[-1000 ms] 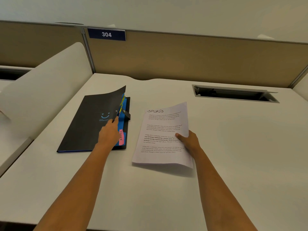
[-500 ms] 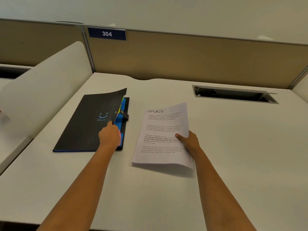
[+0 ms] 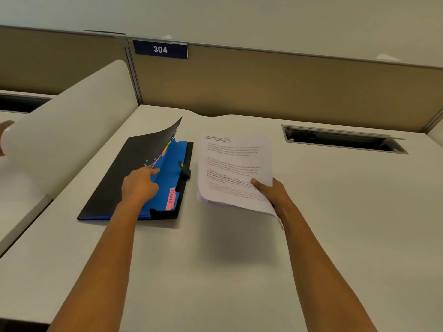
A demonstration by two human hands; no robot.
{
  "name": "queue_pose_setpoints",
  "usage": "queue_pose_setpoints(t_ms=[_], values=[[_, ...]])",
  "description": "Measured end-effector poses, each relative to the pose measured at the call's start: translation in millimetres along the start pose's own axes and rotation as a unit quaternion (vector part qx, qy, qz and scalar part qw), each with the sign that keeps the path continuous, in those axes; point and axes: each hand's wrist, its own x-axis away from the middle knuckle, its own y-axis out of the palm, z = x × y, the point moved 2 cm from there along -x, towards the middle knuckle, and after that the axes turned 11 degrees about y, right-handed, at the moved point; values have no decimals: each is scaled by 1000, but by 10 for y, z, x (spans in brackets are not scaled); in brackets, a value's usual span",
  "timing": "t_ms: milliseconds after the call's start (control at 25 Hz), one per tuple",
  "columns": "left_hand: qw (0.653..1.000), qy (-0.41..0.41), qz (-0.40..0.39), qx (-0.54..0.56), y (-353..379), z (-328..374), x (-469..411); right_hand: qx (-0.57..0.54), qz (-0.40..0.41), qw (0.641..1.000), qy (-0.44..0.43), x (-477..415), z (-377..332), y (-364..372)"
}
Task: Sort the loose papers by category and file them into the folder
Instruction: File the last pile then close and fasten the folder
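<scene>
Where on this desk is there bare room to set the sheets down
Bare desk lies right of the right hand, below the cable slot, and along the near edge between the forearms. It is crowded around the folder, where the left hand lifts the cover and the papers hang beside it.

Reads "304" in white on the blue sign (image 3: 160, 49) at 12 o'clock; "SPORTS" handwritten atop the paper (image 3: 233, 168); "SPORTS" on the pink tab (image 3: 171, 198) inside the folder (image 3: 115, 188). Smaller print illegible.

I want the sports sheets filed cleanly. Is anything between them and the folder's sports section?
Only bare desk separates the papers in the right hand from the folder; the left hand lifts its black cover by the pink sports tab.
</scene>
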Motion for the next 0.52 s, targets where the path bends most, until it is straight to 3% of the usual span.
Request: queue_pose_setpoints(t_ms=[200, 400, 520], values=[[1000, -1, 16, 14, -81, 68, 68, 215, -44, 975, -13, -174, -609, 423], [1000, 4, 19, 14, -50, 127, 126, 394, 39, 918, -7, -379, -1012, 824], [1000, 17, 7, 5, -17, 170, 176, 400, 77, 913, -8, -477, -1129, 995]])
